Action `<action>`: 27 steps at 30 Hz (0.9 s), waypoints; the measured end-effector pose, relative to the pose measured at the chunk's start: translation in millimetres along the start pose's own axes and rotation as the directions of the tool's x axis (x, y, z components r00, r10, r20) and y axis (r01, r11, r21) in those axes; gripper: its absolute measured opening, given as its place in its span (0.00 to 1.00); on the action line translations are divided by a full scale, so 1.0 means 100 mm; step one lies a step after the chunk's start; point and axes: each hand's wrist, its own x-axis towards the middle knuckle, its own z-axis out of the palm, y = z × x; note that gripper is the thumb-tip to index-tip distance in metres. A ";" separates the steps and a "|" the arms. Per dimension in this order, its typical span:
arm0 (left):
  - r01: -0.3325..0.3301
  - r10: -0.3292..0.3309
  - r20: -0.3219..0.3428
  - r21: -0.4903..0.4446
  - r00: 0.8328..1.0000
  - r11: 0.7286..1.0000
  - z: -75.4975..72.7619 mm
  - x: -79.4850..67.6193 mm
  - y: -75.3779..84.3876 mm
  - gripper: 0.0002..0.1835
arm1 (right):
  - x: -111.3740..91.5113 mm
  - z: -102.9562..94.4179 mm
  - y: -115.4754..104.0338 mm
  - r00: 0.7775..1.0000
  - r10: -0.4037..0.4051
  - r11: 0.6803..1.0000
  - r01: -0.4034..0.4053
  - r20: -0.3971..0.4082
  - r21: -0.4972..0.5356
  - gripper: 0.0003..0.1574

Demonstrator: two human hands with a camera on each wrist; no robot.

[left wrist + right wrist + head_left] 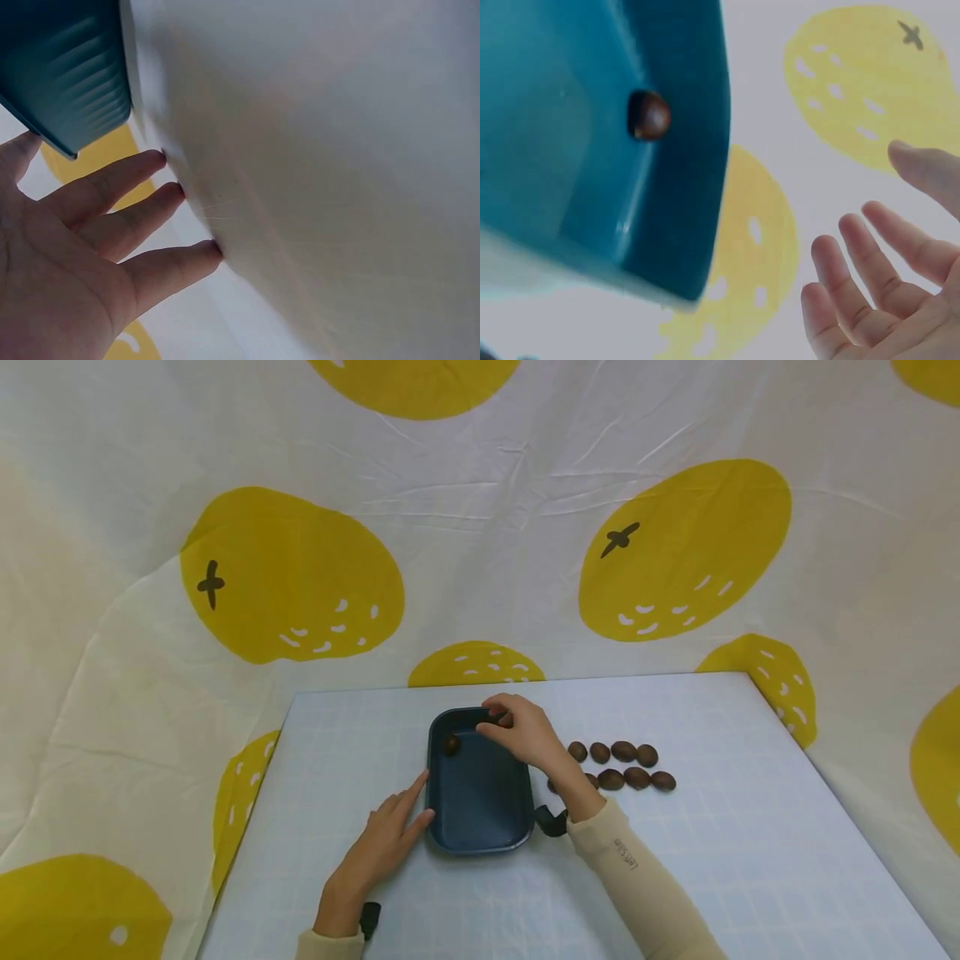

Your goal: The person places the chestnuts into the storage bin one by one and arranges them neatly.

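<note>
The dark blue rectangular tray (482, 810) lies on the table with a glossy brown nut (452, 744) near its far left corner. In the right wrist view this nut (650, 116) rests by the wall. My right hand (521, 731) is over the tray's far right corner, fingers loosely bent; the right wrist view shows no nut between them. A dark brown patch shows beside those fingers in the head view. On the tray's left, my left hand (386, 843) has its fingers spread, one fingertip at the tray wall and others on the tabletop.
Two rows of brown nuts (623, 751) lie right of the tray, partly covered by the right forearm. The white tabletop (720, 860) ends at a cloth (480, 568) printed with yellow fruit. Black straps (551, 821) show at the wrists.
</note>
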 end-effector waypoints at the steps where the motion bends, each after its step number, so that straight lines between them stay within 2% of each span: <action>1: 0.000 0.000 -0.001 0.000 1.000 1.000 0.00 0.00 0.00 0.35 | -0.03 -0.04 0.02 1.000 0.001 1.000 -0.001 -0.010 0.003 0.25; 6: -0.010 0.010 -0.015 0.007 1.000 1.000 0.01 0.01 0.00 0.35 | -0.20 -0.21 0.14 0.997 -0.026 1.000 0.027 -0.069 0.004 0.25; 11: -0.021 0.021 -0.019 0.009 1.000 1.000 0.02 0.02 -0.01 0.34 | -0.39 -0.39 0.32 0.990 -0.050 0.998 0.043 -0.134 -0.056 0.26; 14: -0.023 0.023 -0.025 0.016 0.999 1.000 0.02 0.02 -0.01 0.35 | -0.50 -0.50 0.44 0.987 -0.039 0.996 0.026 -0.156 -0.083 0.26; 21: -0.003 0.003 -0.022 0.026 1.000 1.000 0.03 0.02 -0.01 0.35 | -0.80 -0.79 0.80 0.980 -0.030 0.997 0.016 -0.195 -0.074 0.25; 27: 0.013 -0.013 -0.015 0.020 1.000 1.000 0.03 0.00 -0.01 0.35 | -1.09 -1.02 1.16 0.973 0.020 0.998 -0.035 -0.231 -0.061 0.25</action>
